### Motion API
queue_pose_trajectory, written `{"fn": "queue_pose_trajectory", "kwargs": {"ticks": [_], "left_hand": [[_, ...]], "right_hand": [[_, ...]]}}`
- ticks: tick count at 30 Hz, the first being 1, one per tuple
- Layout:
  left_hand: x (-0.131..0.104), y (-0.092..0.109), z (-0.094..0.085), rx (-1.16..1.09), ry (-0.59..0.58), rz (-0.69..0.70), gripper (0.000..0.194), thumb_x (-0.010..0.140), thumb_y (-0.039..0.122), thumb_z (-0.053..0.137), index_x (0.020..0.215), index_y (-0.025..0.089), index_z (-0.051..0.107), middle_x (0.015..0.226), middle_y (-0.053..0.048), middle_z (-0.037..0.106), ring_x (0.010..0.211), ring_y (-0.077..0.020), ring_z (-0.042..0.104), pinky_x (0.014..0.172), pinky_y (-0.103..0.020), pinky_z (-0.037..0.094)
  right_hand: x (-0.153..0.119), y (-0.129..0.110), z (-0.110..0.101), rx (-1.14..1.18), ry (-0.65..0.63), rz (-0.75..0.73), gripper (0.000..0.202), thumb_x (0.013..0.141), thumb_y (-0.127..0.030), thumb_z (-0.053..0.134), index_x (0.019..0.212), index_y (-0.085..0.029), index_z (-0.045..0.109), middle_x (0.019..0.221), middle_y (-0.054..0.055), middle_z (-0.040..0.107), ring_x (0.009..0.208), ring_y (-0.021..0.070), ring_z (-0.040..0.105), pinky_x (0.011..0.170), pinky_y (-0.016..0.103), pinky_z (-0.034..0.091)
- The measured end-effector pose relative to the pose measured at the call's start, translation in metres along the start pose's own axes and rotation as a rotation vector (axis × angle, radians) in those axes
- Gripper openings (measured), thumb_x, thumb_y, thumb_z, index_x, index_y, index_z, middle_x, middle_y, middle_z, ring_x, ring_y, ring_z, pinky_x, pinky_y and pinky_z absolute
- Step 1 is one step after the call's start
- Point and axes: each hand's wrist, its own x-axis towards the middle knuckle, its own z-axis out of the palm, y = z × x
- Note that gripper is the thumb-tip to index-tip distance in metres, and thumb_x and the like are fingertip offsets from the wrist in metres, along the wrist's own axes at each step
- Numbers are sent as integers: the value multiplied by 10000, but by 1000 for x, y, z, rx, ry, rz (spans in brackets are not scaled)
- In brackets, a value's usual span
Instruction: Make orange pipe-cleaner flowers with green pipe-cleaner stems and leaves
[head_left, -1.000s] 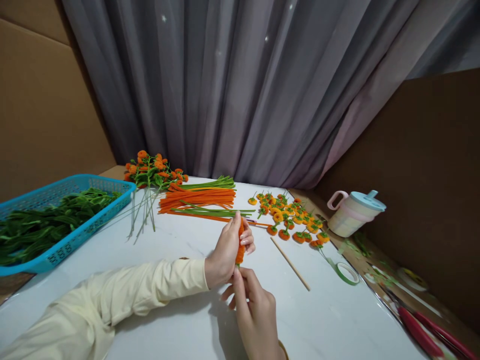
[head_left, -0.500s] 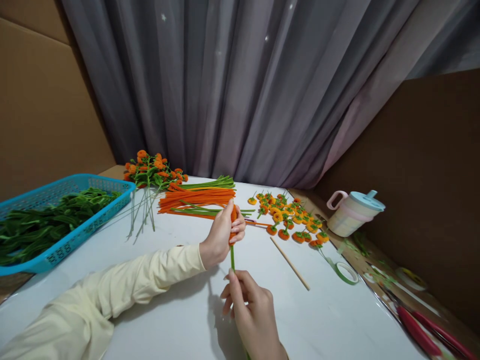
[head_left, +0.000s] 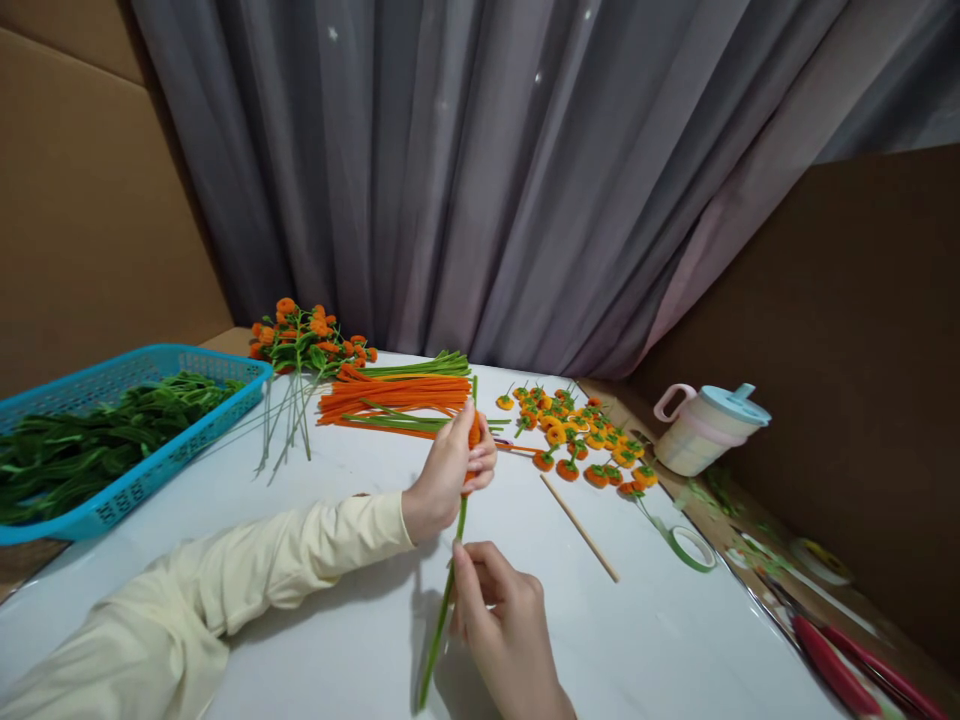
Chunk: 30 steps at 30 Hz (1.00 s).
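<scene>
My left hand (head_left: 446, 470) is closed around an orange fuzzy pipe-cleaner piece (head_left: 474, 432), mostly hidden by the fingers. A green pipe cleaner (head_left: 441, 625) runs up to this orange piece, and a short green tip shows above the fist. Below, my right hand (head_left: 506, 625) pinches the green pipe cleaner between thumb and forefinger; its lower end hangs free to the left of that hand. Just beyond the left hand lie a bundle of orange pipe cleaners (head_left: 397, 393) and some green ones (head_left: 431, 366).
Leaves (head_left: 112, 440) fill a blue basket (head_left: 176, 470) at left. Finished orange flowers (head_left: 315, 335) stand behind. Small yellow-orange blooms (head_left: 577, 425), a wooden stick (head_left: 579, 528), green tape (head_left: 691, 548), a lidded cup (head_left: 705, 430) and red-handled pliers (head_left: 832, 665) are at right.
A green tip now sticks up above my left hand. The green pipe cleaner's lower end has swung left, out from behind my right hand. Both hands stay nearly in place.
</scene>
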Motion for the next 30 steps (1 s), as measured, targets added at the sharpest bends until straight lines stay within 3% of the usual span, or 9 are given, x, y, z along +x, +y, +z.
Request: {"fn": "queue_pose_trajectory", "kwargs": {"ticks": [4, 8, 15, 20, 24, 30], "left_hand": [[11, 10, -5, -78, 65, -8, 371, 786, 478, 592, 694, 180, 392, 491, 98, 255, 348, -25, 185, 268, -111, 125], [8, 5, -7, -80, 71, -54, 357, 803, 465, 575, 693, 178, 392, 486, 93, 262, 353, -26, 185, 271, -108, 122], [5, 0, -6, -21, 40, -24, 388, 773, 483, 600, 669, 181, 379, 486, 91, 262, 364, -27, 181, 276, -102, 126], [5, 2, -5, 3, 26, -25, 377, 776, 488, 590, 681, 184, 388, 480, 92, 256, 366, -33, 170, 272, -105, 124], [1, -4, -4, 8, 3, -75, 374, 780, 480, 580, 669, 189, 373, 479, 90, 257, 369, -35, 171, 275, -100, 119], [-7, -10, -2, 20, -12, -124, 422, 776, 538, 559, 652, 189, 358, 476, 91, 248, 377, -33, 149, 274, -100, 116]], "right_hand": [[-3, 1, 1, -40, -83, -49, 286, 905, -381, 385, 763, -178, 528, 512, -14, 537, 404, 91, 473, 378, 172, 323], [-4, 0, 2, -18, -100, -44, 304, 918, -349, 356, 728, -182, 524, 564, 2, 584, 438, 95, 519, 429, 173, 363], [-2, -5, 0, 20, -81, 48, 356, 896, -424, 355, 640, -197, 455, 416, -52, 404, 345, 90, 385, 374, 198, 289], [0, -8, 0, 56, -85, 48, 359, 905, -447, 318, 692, -194, 458, 465, -42, 441, 364, 82, 353, 393, 203, 274], [0, -7, 0, 14, -104, 53, 381, 915, -419, 295, 607, -210, 377, 436, -55, 375, 379, 81, 345, 423, 206, 270], [0, -4, 1, 23, -140, 74, 380, 903, -413, 301, 577, -219, 322, 429, -46, 393, 392, 85, 356, 435, 213, 264]]}}
